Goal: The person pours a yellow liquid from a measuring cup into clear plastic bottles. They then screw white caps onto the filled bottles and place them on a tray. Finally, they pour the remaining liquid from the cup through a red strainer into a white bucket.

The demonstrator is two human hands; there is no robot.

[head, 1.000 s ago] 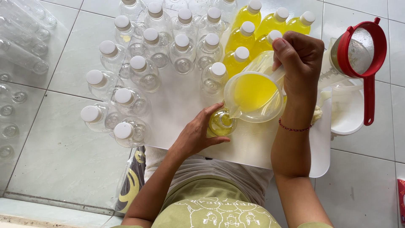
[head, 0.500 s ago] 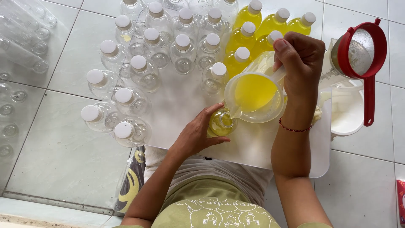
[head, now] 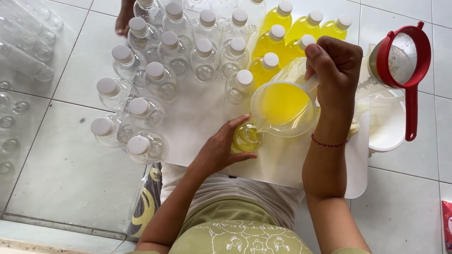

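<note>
Directly below the jug's spout sits the open bottle (head: 248, 137); that vertical alignment is the relation I log as critical. The right hand (head: 335, 70) is closed around the handle of the clear measuring jug (head: 284, 107), which is tilted toward the person's left, lip down, with yellow liquid pooled against the lower wall. The left hand (head: 220, 151) wraps the bottle from the near side, fingers curled round its body, holding it upright on the white board (head: 287, 164) that lies on the tiled floor. The bottle's long axis is vertical, its mouth facing up and uncapped, and yellow liquid shows inside it. Jug lip and bottle mouth are just about touching; I cannot tell whether they meet.

Both hands are on their objects, left lower and nearer the body, right above and farther out. Capped yellow bottles (head: 278, 35) stand just beyond the jug; capped clear bottles (head: 155, 75) are grouped to the left. A red strainer (head: 405, 56) rests over a white container on the right, well apart from the pour.
</note>
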